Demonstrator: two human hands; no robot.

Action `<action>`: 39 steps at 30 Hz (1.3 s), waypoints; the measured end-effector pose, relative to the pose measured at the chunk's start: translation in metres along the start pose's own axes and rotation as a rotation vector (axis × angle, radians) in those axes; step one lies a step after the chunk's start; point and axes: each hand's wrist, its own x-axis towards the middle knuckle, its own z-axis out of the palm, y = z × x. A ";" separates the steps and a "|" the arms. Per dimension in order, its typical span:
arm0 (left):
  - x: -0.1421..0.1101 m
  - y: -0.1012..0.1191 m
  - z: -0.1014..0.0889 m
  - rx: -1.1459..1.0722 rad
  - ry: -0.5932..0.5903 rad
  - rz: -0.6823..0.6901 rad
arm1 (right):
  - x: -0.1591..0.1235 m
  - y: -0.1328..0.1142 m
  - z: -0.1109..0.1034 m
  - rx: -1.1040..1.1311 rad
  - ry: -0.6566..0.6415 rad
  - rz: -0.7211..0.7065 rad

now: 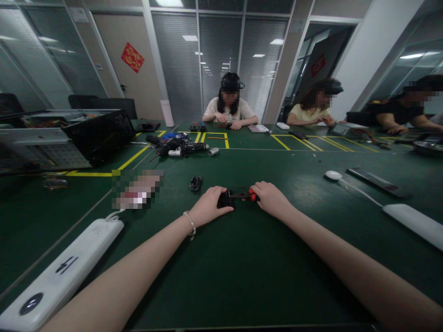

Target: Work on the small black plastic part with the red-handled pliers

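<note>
My left hand [210,205] is closed around a small black plastic part [226,199], holding it against the green table. In my right hand [268,196] is a pair of pliers [244,196] with red handles. Their narrow jaws point left and reach the black part's right edge; whether they grip it I cannot tell. A second black piece [195,183], with an uneven, open-looking shape, lies beyond my left hand, apart from it.
A white power bank [62,272] lies front left, cabled to a blurred phone [140,189]. Behind are a black drill [169,146] among tools and an opened computer case [100,138]. Another white power bank [415,223] is at right. Several people sit across the table.
</note>
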 end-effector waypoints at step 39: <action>0.000 0.001 -0.001 0.000 -0.009 -0.008 | 0.000 0.000 0.000 0.004 0.001 -0.004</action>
